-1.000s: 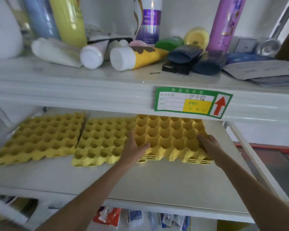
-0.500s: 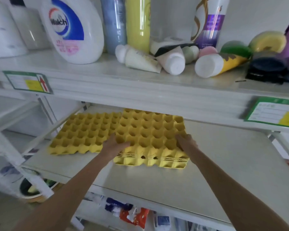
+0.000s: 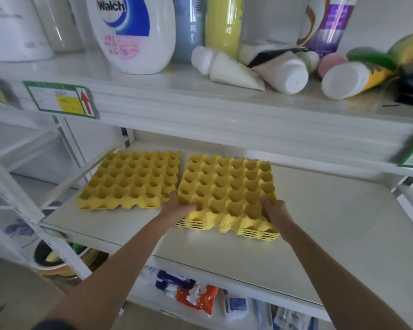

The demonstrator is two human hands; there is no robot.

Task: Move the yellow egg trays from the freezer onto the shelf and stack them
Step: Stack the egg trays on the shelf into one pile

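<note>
A stack of yellow egg trays lies on the white middle shelf, its layered edges showing at the front. My left hand grips the stack's front left corner, thumb over the top tray. At the front right corner my right hand holds the same stack. A single yellow egg tray rests flat just left of the stack, almost touching it. The freezer is out of view.
The upper shelf overhangs closely, crowded with a Walch detergent bottle, tall bottles and lying tubes. A green price label sits on its edge. Packets fill the shelf below; a bowl sits lower left.
Both hands slid the stack leftward onto the middle tray, so two separate piles remain where three lay. The view also shifted left.
</note>
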